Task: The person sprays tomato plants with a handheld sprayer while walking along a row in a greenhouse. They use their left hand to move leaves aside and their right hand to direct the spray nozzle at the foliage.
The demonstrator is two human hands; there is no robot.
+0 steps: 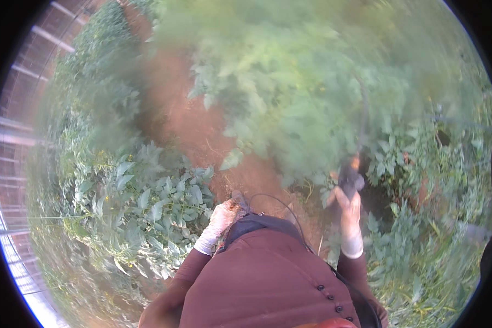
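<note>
My right hand (pixel 349 205), in a pale glove, grips the dark handle of a spray wand (pixel 349 176) with an orange part near its top. The wand's thin dark lance (pixel 364 110) reaches forward into leafy green plants (pixel 295 98) and blurs there. My left hand (pixel 226 214), in a pale, soiled glove, is at the left side of my waist, beside a dark cloth; its fingers are partly hidden, and whether it holds something I cannot tell. A thin black hose or cable (pixel 276 197) loops in front of my waist.
Reddish bare soil (pixel 188 110) forms a path ahead between the plant rows. Dense plants with small yellow flowers (pixel 147 197) stand at the left, and more foliage (pixel 418 246) at the right. A netted structure with pale bars (pixel 14 139) runs along the far left. Much of the view is hazy.
</note>
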